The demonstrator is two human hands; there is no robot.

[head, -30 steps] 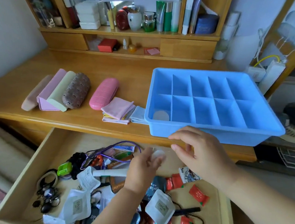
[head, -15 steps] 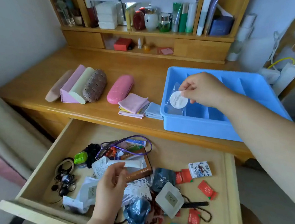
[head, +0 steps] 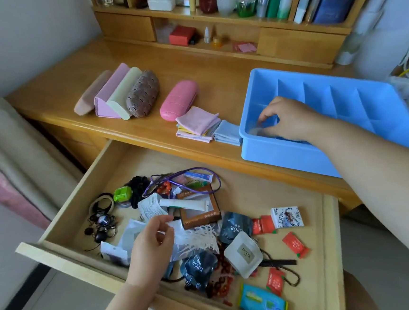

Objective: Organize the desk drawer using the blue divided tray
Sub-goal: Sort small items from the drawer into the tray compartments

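1. Since the earlier frame, the right hand [head: 288, 119] has been lowered from above the blue divided tray [head: 285, 155] into its near-left compartment, and the round white sachet once held up is no longer plainly seen; whether anything is gripped there cannot be told, since the curled fingers and blur hide it
2. In the head view, the tray is seen on the desk [head: 216, 79], just beside the folded cloths [head: 199, 125], behind the open drawer [head: 263, 189]
3. A white packet [head: 177, 225] is pinched between thumb and fingers of the left hand [head: 152, 248], over the loose clutter in the drawer
4. As a judgement, sorting has barely been started: nearly all items are left in the drawer
5. The packet could be snagged on the white netting [head: 198, 239] beside it, so neighbouring sachets might be dragged out; the tray, set near the desk edge, could be nudged off by the right forearm
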